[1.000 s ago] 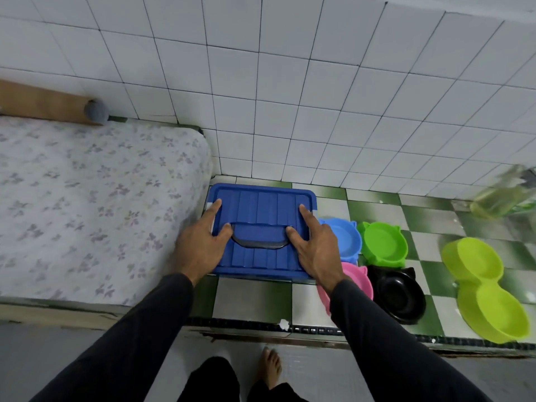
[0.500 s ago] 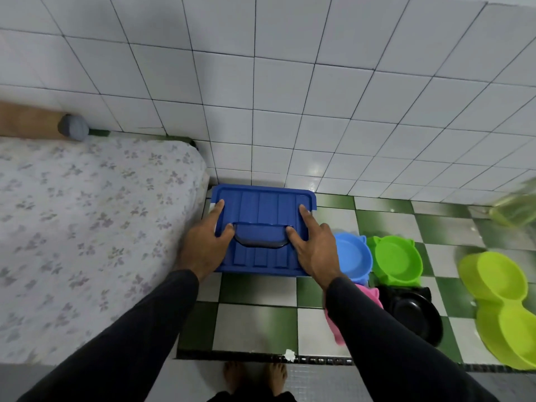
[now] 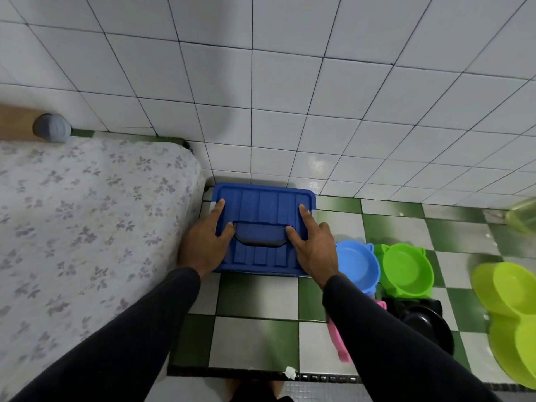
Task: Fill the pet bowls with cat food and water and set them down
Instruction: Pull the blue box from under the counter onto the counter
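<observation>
Blue lidded container (image 3: 262, 210) on the green-and-white checkered floor (image 3: 255, 343), back edge against the white tiled wall (image 3: 290, 97), left side just beside the floral-covered mattress (image 3: 87, 213). Lid on; dark handle (image 3: 260, 234) recessed at centre. Left hand (image 3: 204, 245) flat on the lid's left side, fingers spread, thumb touching the handle's end; nothing grasped. Right hand (image 3: 314, 246) likewise on the right side, open, thumb at the handle. Right of the container: blue bowl (image 3: 359, 265), green bowl (image 3: 406, 268), black bowl (image 3: 429, 326), pink bowl (image 3: 338, 340) partly hidden by the sleeve, lime double bowl (image 3: 510, 314). All look empty.
</observation>
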Motion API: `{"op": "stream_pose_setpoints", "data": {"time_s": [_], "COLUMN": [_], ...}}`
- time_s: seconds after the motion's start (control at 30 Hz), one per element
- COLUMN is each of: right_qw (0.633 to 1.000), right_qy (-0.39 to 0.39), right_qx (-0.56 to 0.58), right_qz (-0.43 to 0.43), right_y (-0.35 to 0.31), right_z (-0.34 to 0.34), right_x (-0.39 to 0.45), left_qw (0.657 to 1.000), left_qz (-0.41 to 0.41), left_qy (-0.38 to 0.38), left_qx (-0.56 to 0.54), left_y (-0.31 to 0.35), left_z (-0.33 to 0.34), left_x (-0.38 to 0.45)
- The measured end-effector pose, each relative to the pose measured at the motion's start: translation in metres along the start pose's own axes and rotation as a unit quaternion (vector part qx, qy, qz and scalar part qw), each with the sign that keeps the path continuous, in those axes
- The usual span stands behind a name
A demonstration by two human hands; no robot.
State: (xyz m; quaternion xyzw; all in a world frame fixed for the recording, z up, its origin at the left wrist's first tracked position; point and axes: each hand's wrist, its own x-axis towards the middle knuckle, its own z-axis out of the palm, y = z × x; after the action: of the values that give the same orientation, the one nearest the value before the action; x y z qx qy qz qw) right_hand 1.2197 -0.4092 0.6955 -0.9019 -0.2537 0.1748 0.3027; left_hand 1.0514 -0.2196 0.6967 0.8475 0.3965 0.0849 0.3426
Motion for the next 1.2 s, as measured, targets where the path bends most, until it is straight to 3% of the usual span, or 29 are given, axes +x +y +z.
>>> {"op": "stream_pose_setpoints", "data": {"time_s": [0.63, 1.2], "right_qw": [0.998, 0.966], "right_qy": [-0.044, -0.076], "right_qx": [-0.036, -0.235], "right_qz": [-0.007, -0.077], "right_y": [-0.011, -0.03], "right_z": [-0.004, -0.03], "right_x": [0.016, -0.045], "left_qw": [0.999, 0.973], "left_qz": [-0.018, 0.095], "left_qy": [-0.025, -0.097], "left_qx": [0.019, 0.185], "left_y": [0.005, 0.027], "left_z": [-0.005, -0.046], "left_x": [0.012, -0.032]}}
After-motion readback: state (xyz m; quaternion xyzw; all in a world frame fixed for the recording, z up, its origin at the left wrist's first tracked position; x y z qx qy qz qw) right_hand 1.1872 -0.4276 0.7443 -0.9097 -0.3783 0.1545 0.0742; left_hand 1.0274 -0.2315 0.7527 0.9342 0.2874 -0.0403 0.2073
